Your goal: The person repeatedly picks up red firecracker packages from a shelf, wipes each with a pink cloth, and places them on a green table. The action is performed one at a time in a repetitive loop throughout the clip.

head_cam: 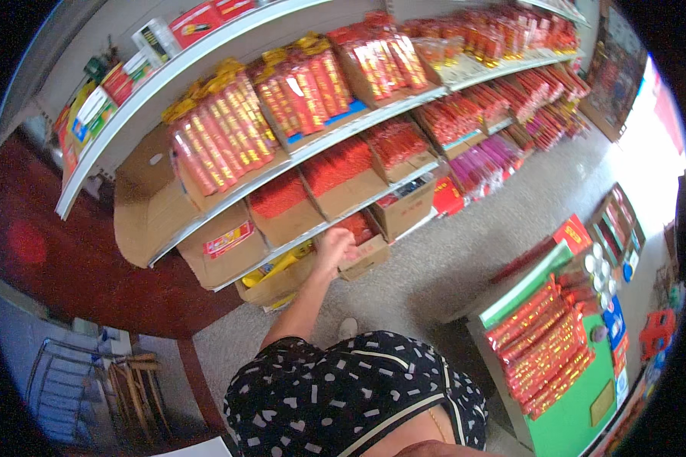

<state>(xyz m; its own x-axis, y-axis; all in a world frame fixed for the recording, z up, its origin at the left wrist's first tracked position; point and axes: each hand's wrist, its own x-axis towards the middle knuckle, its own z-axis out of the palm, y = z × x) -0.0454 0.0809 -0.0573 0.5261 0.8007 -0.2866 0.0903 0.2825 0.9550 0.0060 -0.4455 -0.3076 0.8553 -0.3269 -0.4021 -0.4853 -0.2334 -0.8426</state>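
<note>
My left hand (337,249) reaches forward with its fingers loosely curled and a little apart, and nothing shows in it. Behind it in view stands a low cardboard box (367,260) of red packets (357,225); whether I touch it is unclear. Just left of the hand is another cardboard box (303,284) with yellow packaging (277,269). Above, the lower shelf carries cardboard cartons of red goods (340,174). Higher up are long red-and-gold wrapped packs (226,137) with yellow tops. My right hand is out of view.
To my right, a green-topped counter (571,420) bears red-and-gold packs (549,348) and several cans (599,274). Magenta packs (485,163) lie low along the shelving. Folded wooden items (137,388) and a metal rack (60,388) stand at left. A bright doorway (654,123) is at right.
</note>
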